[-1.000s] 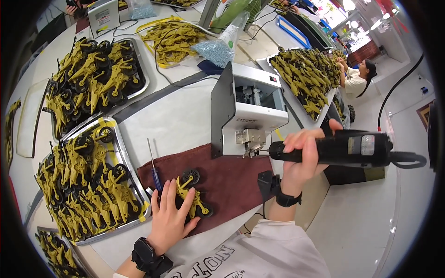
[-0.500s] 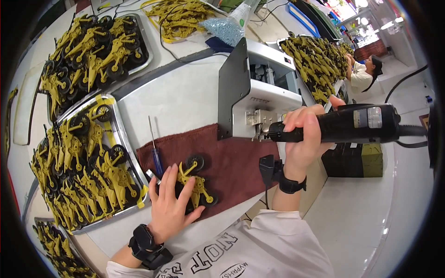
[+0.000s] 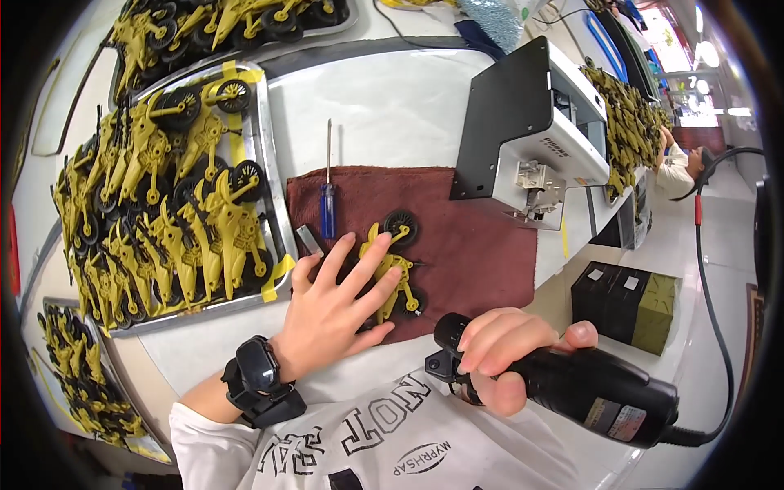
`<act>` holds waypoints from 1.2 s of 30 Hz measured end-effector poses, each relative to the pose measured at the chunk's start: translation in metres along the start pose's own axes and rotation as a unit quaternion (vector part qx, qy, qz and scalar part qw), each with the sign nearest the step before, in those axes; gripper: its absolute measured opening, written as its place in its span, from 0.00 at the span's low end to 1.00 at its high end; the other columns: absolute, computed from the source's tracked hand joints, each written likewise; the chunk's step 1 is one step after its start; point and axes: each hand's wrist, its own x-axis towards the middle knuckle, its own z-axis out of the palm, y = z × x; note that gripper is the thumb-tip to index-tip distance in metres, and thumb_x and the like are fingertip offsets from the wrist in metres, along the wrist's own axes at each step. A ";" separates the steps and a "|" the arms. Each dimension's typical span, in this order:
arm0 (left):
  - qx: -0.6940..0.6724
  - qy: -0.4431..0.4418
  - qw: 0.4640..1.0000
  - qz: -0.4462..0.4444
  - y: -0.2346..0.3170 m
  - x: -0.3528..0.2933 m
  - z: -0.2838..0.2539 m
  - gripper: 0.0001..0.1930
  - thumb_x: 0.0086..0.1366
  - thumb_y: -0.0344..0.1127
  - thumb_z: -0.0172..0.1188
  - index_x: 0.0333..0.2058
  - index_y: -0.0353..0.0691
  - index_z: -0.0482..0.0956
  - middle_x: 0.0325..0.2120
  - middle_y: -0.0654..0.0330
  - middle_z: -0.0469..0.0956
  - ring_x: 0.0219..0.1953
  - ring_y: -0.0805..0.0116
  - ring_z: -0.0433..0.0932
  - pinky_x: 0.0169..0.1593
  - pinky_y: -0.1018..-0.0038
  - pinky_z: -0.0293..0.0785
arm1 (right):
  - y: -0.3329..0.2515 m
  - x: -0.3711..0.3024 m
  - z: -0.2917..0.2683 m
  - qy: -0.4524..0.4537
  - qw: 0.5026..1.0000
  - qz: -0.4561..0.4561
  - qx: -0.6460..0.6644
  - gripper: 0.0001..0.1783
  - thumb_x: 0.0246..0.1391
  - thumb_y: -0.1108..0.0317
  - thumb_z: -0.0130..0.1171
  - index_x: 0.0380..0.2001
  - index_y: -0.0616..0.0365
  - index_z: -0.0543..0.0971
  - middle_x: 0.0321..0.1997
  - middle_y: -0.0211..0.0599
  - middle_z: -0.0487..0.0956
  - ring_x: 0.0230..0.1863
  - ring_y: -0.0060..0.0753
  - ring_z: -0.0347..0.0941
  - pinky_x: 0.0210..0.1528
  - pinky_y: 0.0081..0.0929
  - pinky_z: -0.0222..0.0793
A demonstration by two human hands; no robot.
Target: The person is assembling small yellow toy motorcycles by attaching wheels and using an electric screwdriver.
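On a brown cloth (image 3: 478,269) lies a yellow toy motorcycle (image 3: 400,287) with black wheels. My left hand (image 3: 327,306) rests with fingers spread over its left side, hiding part of it. Held in my right hand (image 3: 514,351) is a black corded electric screwdriver (image 3: 600,396). Its dark nose points to the upper left, to the right of the motorcycle and apart from it. The bit tip is hard to make out. Beyond the left fingertips lie a blue-handled screwdriver (image 3: 327,211) and a small metal block (image 3: 309,238).
A screw feeder (image 3: 529,147) with a black side panel stands behind the cloth. To the left, a metal tray (image 3: 282,220) holds several yellow motorcycles; more trays lie beyond and below it. A black and olive box (image 3: 625,302) stands at right. Another person (image 3: 684,170) sits far right.
My right hand has drawn the electric screwdriver away from the feeder, toward me and near the motorcycle. The view has shifted. My left hand stays at the motorcycle, its fingers spread.
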 end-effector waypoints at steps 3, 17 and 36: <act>0.002 0.002 1.000 0.003 0.001 -0.001 -0.001 0.32 0.45 0.53 0.65 0.51 0.51 0.73 0.62 0.57 0.60 0.58 0.52 0.61 0.52 0.58 0.53 | 0.010 -0.004 0.001 -0.011 0.999 0.010 -0.038 0.39 0.42 0.81 0.60 0.55 0.51 0.53 0.28 0.44 0.77 0.23 0.40 0.74 0.27 0.40 0.73; -0.012 0.011 1.000 0.006 -0.004 -0.003 0.004 0.34 0.43 0.48 0.67 0.52 0.53 0.71 0.61 0.58 0.61 0.53 0.56 0.67 0.50 0.61 0.55 | 0.008 0.018 -0.008 0.006 0.992 -0.124 0.012 0.42 0.45 0.81 0.55 0.63 0.51 0.50 0.25 0.37 0.74 0.19 0.30 0.70 0.19 0.29 0.67; -0.015 0.035 0.999 0.034 -0.006 -0.002 0.003 0.27 0.42 0.52 0.67 0.44 0.56 0.77 0.60 0.52 0.62 0.53 0.56 0.67 0.49 0.62 0.56 | 0.000 0.024 0.008 0.044 0.997 -0.059 -0.037 0.40 0.46 0.74 0.65 0.57 0.50 0.51 0.27 0.44 0.77 0.23 0.40 0.75 0.29 0.43 0.73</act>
